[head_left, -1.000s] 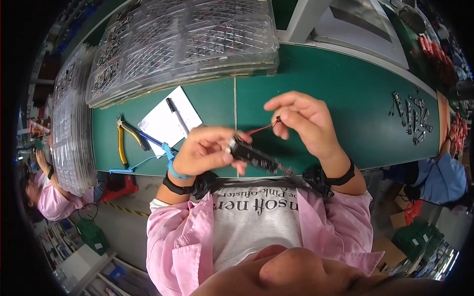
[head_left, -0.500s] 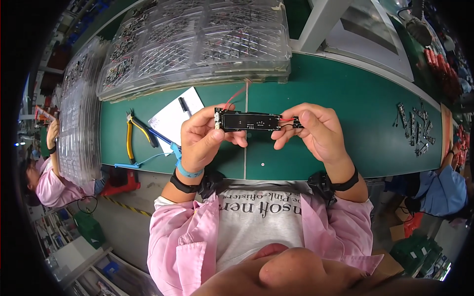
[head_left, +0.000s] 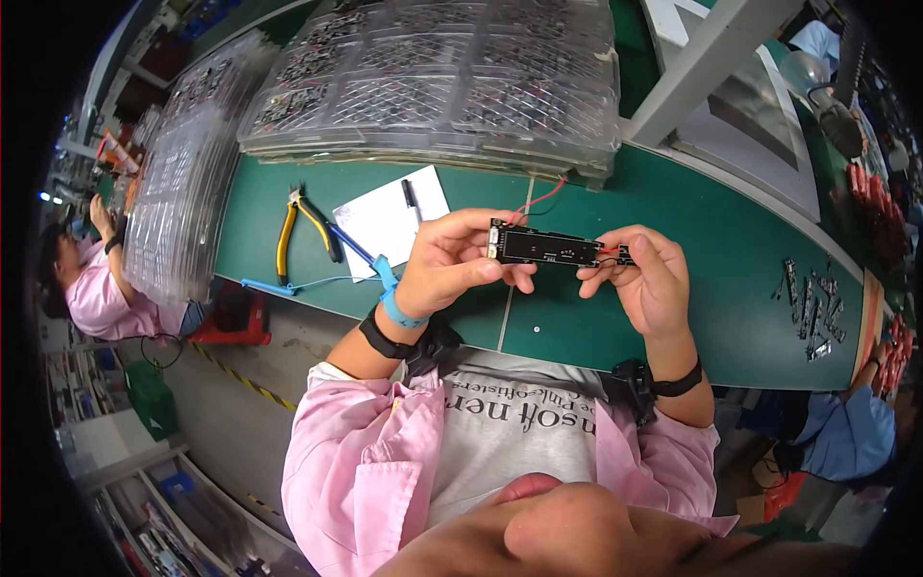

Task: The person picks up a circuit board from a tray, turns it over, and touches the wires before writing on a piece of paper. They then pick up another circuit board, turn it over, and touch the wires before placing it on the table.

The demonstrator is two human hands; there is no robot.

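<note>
A long black circuit board (head_left: 550, 247) is held level above the green bench, between my two hands. My left hand (head_left: 452, 262) grips its left end by fingers and thumb, near the pale connectors. From that end a red and a black wire (head_left: 540, 195) stick up and away. Short red and black wires join the board's right end to a small black board (head_left: 624, 255). My right hand (head_left: 652, 279) pinches this small board between thumb and fingers. A blue wrist strap (head_left: 397, 306) is around my left wrist.
Yellow-and-black pliers (head_left: 288, 236) and a white paper (head_left: 370, 216) with a black pen (head_left: 409, 193) lie left. Stacked clear plastic trays (head_left: 423, 154) stand at the back and far left. Several small boards (head_left: 812, 303) lie right. Co-workers sit at both sides.
In the picture, my hands, the board and the bench have shifted right and slightly down as the view turned. Both hands keep the same hold.
</note>
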